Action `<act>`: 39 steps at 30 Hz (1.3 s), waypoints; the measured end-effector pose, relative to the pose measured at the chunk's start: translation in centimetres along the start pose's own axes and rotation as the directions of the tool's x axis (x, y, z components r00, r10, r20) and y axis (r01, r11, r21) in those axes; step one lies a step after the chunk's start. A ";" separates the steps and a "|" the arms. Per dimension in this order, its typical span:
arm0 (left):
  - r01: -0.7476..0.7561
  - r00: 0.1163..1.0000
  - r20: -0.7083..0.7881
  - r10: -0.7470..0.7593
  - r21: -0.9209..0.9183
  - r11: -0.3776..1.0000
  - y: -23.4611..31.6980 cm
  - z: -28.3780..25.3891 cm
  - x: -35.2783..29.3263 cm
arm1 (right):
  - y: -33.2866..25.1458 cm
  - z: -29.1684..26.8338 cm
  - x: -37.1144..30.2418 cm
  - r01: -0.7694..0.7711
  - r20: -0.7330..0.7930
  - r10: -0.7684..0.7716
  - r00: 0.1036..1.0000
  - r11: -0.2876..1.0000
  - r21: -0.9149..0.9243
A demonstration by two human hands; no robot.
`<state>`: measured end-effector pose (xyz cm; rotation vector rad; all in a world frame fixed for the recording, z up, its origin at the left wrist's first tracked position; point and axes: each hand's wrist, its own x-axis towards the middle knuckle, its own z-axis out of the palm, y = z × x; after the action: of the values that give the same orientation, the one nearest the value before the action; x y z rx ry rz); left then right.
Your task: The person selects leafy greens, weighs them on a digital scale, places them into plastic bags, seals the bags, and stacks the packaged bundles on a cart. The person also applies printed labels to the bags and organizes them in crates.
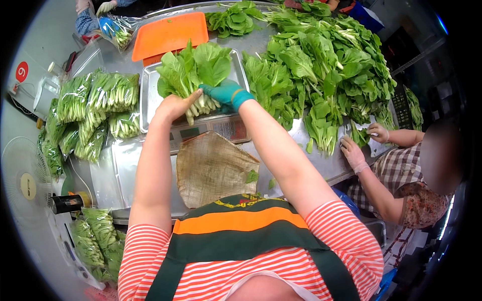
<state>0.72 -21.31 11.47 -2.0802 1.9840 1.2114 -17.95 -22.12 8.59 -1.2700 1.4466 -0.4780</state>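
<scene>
Both my hands are around a bunch of leafy greens (201,65), its pale stems toward me and its broad leaves pointing away. My bare left hand (174,106) grips the stems from the left side. From the right, my right hand (227,94), in a green glove, closes on the bunch; some of its fingers are hidden behind the stems. Beneath the bunch is a shallow metal tray (146,95) on a weighing scale (228,129). Whether the bunch touches the tray bottom, I cannot tell.
Bagged greens (113,93) are stacked at left. Loose greens (321,65) heap up at right. Beyond the tray lies an orange tray (170,32); a worn brown board (216,168) lies nearer. A co-worker's gloved hands (355,154) handle greens at right; another person bags greens at far left.
</scene>
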 end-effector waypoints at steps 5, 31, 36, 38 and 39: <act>0.061 0.998 -0.004 -0.069 -0.411 0.909 -2.7 -1.2 -1.3 | 1.0 -3.8 -1.9 -0.040 -0.168 0.028 0.985 0.997 -0.066; -0.639 0.766 -0.382 0.517 -0.374 0.672 -4.3 4.5 3.1 | 1.5 -1.0 -1.6 0.830 0.013 -0.870 0.492 0.465 -0.310; -0.344 0.933 -0.313 0.175 -0.643 0.684 2.0 0.3 -1.0 | -1.4 -1.1 -2.4 0.450 0.075 -0.475 0.877 0.865 0.221; -0.269 0.942 -0.305 0.136 -0.449 0.852 1.2 0.0 -0.1 | -3.4 -1.8 -2.5 0.035 0.211 -0.051 0.976 0.996 0.081; -0.115 0.951 -0.303 0.053 -0.191 0.975 0.9 0.5 0.6 | -3.5 -1.8 -1.3 -0.074 0.179 0.137 0.974 0.945 -0.319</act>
<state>-0.37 -21.71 11.19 -2.4300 2.1724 1.2304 -18.25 -22.79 12.71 -1.4338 1.4470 -0.0457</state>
